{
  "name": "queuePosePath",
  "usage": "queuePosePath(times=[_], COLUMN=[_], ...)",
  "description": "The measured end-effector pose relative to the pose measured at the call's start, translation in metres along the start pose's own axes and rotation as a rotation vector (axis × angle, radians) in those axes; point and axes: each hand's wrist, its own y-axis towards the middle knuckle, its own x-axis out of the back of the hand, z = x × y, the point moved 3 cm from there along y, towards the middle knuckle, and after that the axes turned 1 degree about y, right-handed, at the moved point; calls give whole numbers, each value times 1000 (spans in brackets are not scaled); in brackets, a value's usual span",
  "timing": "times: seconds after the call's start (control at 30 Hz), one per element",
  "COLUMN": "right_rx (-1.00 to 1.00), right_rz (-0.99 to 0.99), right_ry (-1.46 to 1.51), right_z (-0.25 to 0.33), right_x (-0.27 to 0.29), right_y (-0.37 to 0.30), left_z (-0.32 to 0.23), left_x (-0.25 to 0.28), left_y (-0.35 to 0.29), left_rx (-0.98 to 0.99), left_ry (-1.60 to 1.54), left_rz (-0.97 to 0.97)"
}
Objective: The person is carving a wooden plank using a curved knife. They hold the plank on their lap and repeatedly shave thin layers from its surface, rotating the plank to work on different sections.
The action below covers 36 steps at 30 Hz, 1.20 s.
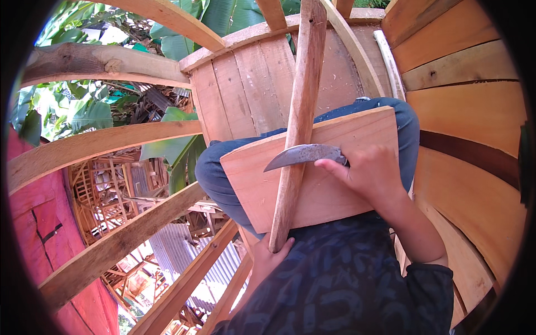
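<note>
A long wooden stick slants across my lap, its lower end wrapped by the fingers of my left hand. My right hand is closed around the handle of a curved knife; the handle itself is mostly hidden. The knife's dark, worn blade lies across the stick and points left. Under both rests a flat wooden board, laid over my thighs. The stick's far end reaches up past the edge of the planked platform.
I sit on a plank floor with wood shavings on it. A plank wall rises at the right. Wooden rails run along the open left side, above corrugated metal sheets. A thin pale strip lies near the wall.
</note>
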Motion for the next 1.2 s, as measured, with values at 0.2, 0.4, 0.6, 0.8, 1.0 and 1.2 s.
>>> queuePosePath(times=[0.2, 0.4, 0.6, 0.8, 1.0, 1.2], right_rx=[19, -483, -62, 41, -583, -385], right_rz=[-224, -476, -49, -51, -468, -256], right_ry=[-155, -22, -52, -128, -95, 121], right_z=[-29, -159, -4, -5, -166, -69], right_x=[7, 98, 34, 13, 99, 79], right_y=[24, 39, -6, 13, 55, 16], left_z=[-14, 1, -10, -14, 8, 3], left_x=[-3, -2, -2, 0, -5, -10], left_y=[8, 9, 1, 5, 6, 10], left_rx=[4, -6, 12, 50, -11, -86], left_ry=[23, 3, 20, 90, -42, -31], left_rz=[19, 26, 54, 50, 25, -22])
